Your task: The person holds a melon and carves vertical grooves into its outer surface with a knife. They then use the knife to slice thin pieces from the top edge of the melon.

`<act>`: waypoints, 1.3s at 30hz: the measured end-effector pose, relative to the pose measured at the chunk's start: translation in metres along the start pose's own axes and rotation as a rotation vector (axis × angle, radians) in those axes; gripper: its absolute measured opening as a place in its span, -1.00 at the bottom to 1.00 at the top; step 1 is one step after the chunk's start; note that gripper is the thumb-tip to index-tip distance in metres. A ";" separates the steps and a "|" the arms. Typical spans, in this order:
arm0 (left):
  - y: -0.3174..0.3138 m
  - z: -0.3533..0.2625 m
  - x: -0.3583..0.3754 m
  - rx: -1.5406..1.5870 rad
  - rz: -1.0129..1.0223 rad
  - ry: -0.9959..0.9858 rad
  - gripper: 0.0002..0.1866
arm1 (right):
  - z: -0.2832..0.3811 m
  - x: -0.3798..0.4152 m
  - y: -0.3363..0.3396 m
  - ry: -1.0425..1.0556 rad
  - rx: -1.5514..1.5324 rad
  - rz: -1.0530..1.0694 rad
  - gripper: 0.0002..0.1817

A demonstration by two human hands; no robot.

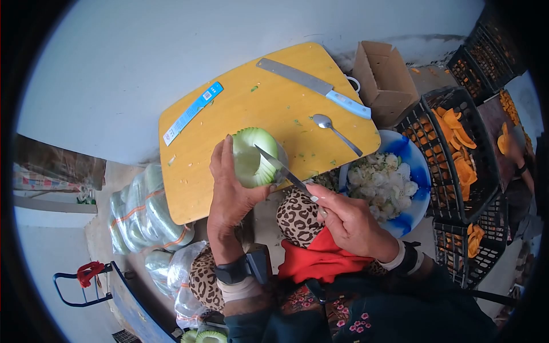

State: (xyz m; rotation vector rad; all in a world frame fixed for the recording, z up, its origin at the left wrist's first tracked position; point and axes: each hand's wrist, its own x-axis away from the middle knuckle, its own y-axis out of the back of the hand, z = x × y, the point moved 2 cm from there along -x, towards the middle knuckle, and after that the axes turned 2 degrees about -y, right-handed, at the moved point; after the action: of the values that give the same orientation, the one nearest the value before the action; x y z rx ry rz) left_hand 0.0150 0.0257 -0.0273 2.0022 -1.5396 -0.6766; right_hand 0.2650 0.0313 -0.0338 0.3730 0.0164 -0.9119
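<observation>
My left hand [233, 180] is wrapped round a hollowed pale green melon or gourd [247, 159], its open end facing up and its rim notched into scallops. In my right hand [351, 220] is a small knife [284, 170], its blade tip inside the rim. The melon is held over the near edge of a yellow table [209, 143]. On that table lie a large knife with a pale blue handle [314, 86], a metal spoon [336, 132] and a blue-and-white packet [193, 113], with green scraps scattered about.
A blue-and-white basin [413, 166] of pale scooped pieces stands to the right. Beyond it are black crates [454, 208] of orange pieces and a cardboard box [386, 80]. Wrapped green melons [143, 211] lie at left, near a hand cart [86, 286]. Another person's arm [523, 166] shows at far right.
</observation>
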 end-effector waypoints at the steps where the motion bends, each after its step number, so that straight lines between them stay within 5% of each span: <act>1: 0.000 -0.002 0.000 -0.003 -0.001 0.005 0.32 | -0.001 0.000 -0.001 0.003 -0.004 -0.006 -0.40; 39: 0.000 0.007 -0.001 0.001 0.007 -0.050 0.37 | -0.006 -0.003 0.009 -0.114 -0.141 0.061 -0.45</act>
State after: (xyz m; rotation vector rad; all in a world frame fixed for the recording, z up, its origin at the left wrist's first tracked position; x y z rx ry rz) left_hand 0.0104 0.0257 -0.0321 1.9939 -1.5751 -0.7283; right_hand 0.2711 0.0405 -0.0358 0.1893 -0.0355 -0.8651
